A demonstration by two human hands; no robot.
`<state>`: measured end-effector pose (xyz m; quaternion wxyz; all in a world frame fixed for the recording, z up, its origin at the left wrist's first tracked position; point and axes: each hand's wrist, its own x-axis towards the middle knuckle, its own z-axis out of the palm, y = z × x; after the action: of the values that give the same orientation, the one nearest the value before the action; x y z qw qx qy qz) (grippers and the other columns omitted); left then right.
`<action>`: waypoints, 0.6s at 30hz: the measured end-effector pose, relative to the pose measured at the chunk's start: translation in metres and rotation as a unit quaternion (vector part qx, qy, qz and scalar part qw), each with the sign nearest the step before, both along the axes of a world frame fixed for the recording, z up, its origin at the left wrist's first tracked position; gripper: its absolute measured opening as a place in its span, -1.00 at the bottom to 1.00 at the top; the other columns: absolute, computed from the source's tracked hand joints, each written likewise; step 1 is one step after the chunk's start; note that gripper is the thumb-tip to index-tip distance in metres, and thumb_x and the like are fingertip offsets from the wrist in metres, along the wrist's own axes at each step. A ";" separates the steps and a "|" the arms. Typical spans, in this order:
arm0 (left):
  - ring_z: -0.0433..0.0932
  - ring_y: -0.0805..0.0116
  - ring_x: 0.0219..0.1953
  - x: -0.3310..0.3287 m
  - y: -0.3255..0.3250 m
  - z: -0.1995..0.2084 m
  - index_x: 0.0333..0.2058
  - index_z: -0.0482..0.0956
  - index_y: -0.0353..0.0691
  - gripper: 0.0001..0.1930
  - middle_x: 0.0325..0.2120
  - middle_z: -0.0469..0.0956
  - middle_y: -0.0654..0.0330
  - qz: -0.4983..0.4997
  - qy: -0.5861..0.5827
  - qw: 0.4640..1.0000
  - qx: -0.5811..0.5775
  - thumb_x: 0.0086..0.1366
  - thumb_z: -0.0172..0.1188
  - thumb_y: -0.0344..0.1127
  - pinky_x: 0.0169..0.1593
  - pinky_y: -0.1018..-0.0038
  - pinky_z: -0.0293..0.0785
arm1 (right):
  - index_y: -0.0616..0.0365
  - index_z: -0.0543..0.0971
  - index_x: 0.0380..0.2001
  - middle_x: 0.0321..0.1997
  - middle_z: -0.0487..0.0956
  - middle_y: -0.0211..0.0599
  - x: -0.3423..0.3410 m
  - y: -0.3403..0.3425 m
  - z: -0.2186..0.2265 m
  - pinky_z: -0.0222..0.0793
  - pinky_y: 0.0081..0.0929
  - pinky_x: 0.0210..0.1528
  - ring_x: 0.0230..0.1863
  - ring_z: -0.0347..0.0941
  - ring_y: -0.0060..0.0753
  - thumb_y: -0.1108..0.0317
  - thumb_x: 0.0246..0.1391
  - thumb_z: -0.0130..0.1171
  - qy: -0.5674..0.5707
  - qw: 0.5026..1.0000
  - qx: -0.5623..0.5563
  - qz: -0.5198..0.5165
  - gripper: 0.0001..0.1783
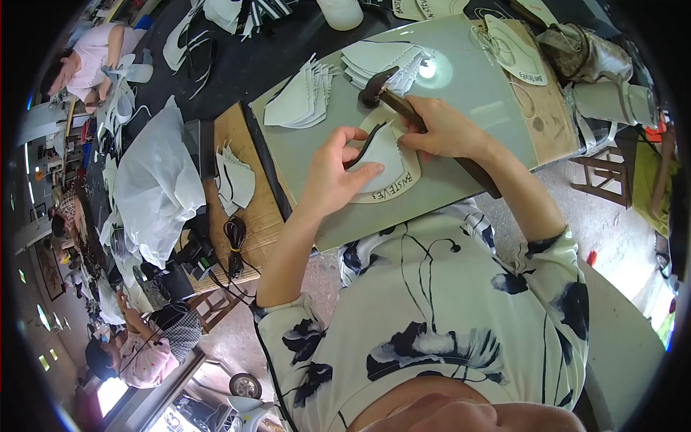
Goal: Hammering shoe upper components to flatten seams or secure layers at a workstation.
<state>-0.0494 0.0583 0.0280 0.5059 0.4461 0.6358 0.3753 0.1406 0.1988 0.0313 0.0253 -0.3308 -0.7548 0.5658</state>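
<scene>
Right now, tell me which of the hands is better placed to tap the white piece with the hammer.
Probably the right hand: it grips the hammer by its handle, close to the white piece. The left hand holds that piece at its black-edged side, so it seems better for steadying.

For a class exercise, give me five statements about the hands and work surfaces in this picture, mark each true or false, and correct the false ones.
1. The right hand grips a hammer by its handle. True.
2. The left hand is holding a white piece with a dark edge. True.
3. The hammer's head points toward the person's body. False: it is at the far end, away from the body.
4. Stacked white pieces lie on the grey-green board. True.
5. The bundled dark cable lies on that board. False: it is on the brown surface to its left.
</scene>
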 end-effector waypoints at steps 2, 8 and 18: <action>0.63 0.35 -0.43 0.002 0.001 0.001 -0.02 0.37 -0.36 -0.48 -0.42 0.68 0.02 -0.001 0.001 1.000 -0.017 0.07 0.40 -0.36 -0.30 0.46 0.49 | 0.27 0.37 -0.36 -0.58 0.53 -0.27 0.000 0.000 0.000 0.39 -0.46 -0.56 -0.64 0.54 -0.45 0.37 -0.02 0.27 0.001 1.000 0.005 0.002 -0.71; 0.67 0.15 -0.34 0.007 0.003 0.006 -0.04 0.38 -0.38 -0.48 -0.40 0.68 -0.03 -0.028 0.128 0.991 0.007 0.08 0.39 -0.34 -0.23 0.38 0.52 | 0.28 0.39 -0.36 -0.58 0.55 -0.25 0.000 -0.001 -0.001 0.41 -0.44 -0.54 -0.64 0.54 -0.43 0.36 0.00 0.25 0.006 1.000 0.011 0.001 -0.73; 0.66 -0.04 -0.25 0.012 0.003 0.010 -0.11 0.39 -0.36 -0.56 -0.36 0.66 -0.08 -0.028 0.186 0.982 0.020 0.09 0.36 -0.34 -0.17 0.22 0.54 | 0.29 0.36 -0.35 -0.56 0.54 -0.18 0.007 -0.017 0.002 0.42 -0.31 -0.44 -0.51 0.57 -0.21 0.31 0.00 0.33 0.020 0.988 0.152 -0.007 -0.64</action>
<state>-0.0374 0.0611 0.0376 0.3801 0.5358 0.6982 0.2846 0.1473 0.1816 0.0329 0.0945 -0.3168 -0.8288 0.4513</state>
